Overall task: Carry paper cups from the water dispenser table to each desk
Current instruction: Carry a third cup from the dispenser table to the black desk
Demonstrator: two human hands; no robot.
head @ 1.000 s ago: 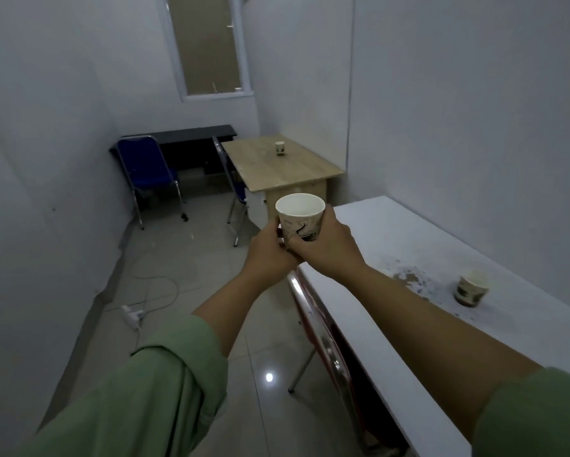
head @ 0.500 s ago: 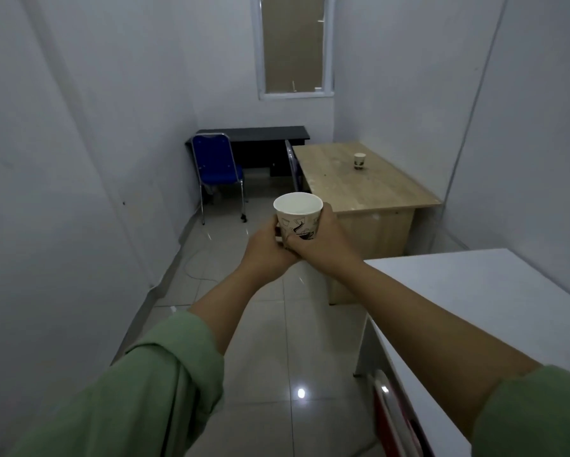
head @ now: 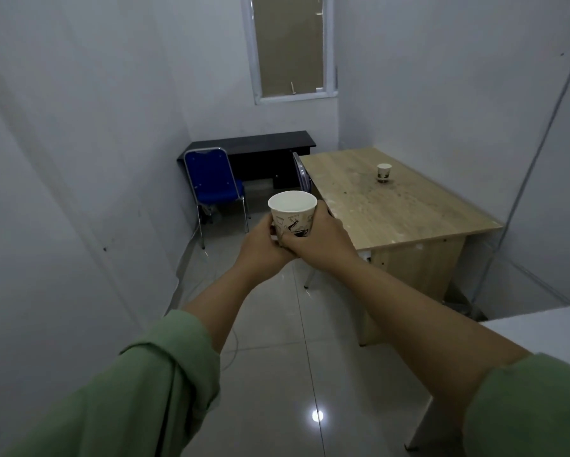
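Observation:
A printed white paper cup [head: 293, 212] is held upright in front of me, at arm's length. My left hand [head: 260, 247] cups its left side and base, and my right hand [head: 320, 242] wraps its right side. Both hands are closed on it. Ahead to the right stands a light wooden desk [head: 409, 222] with a second paper cup [head: 384, 172] standing on its top. Behind it, against the back wall, is a black desk [head: 254, 145] with nothing seen on it.
A blue chair [head: 212, 183] stands in front of the black desk, by the left wall. Another chair [head: 301, 174] is tucked at the wooden desk's left side. A white table corner [head: 541, 328] shows at lower right. A cable lies on the tiled floor [head: 277, 357].
I have moved forward past the white table; the wooden desk and black desk are nearer and more centred. Both hands still hold the cup in the same way.

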